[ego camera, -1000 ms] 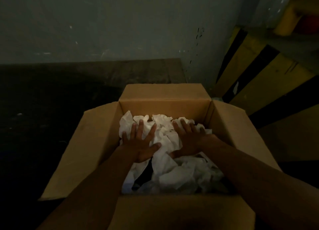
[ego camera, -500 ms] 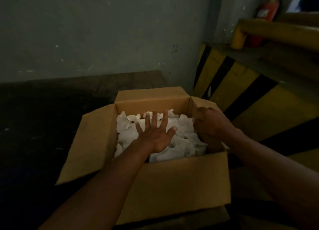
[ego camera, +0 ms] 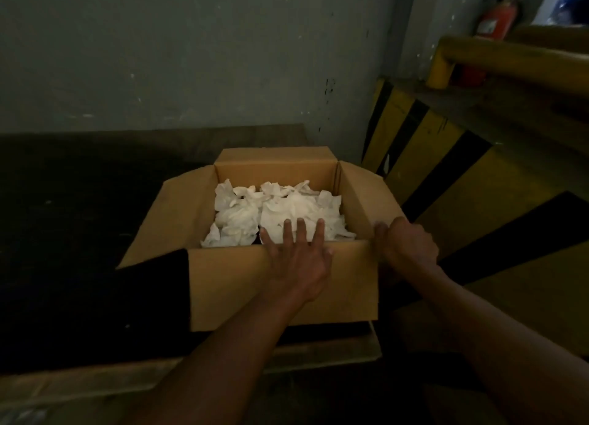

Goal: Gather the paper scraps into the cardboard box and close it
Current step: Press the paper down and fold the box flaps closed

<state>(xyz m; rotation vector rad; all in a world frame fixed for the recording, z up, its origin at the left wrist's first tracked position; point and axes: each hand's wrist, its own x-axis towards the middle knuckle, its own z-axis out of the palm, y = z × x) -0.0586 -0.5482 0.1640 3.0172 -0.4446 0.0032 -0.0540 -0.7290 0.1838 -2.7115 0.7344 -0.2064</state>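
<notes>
An open cardboard box (ego camera: 229,290) sits on a dark surface, with its left flap (ego camera: 178,208), far flap (ego camera: 274,155) and right flap (ego camera: 360,195) spread outward. Crumpled white paper scraps (ego camera: 280,208) fill it almost to the rim. My left hand (ego camera: 296,259) lies flat against the near side of the box, and its straight fingers reach over the rim onto the paper. My right hand (ego camera: 404,246) is curled around the near end of the right flap at the box's front right corner.
A grey wall (ego camera: 191,58) stands behind the box. A yellow-and-black striped barrier (ego camera: 446,169) with a yellow rail (ego camera: 510,58) runs close along the right side. A red fire extinguisher (ego camera: 497,13) hangs at top right. Flat cardboard (ego camera: 95,380) lies under the box's front.
Both hands have come back from pressing the paper deep in the box. My left hand now rests over the near rim. My right hand has slid down the right flap to its near corner.
</notes>
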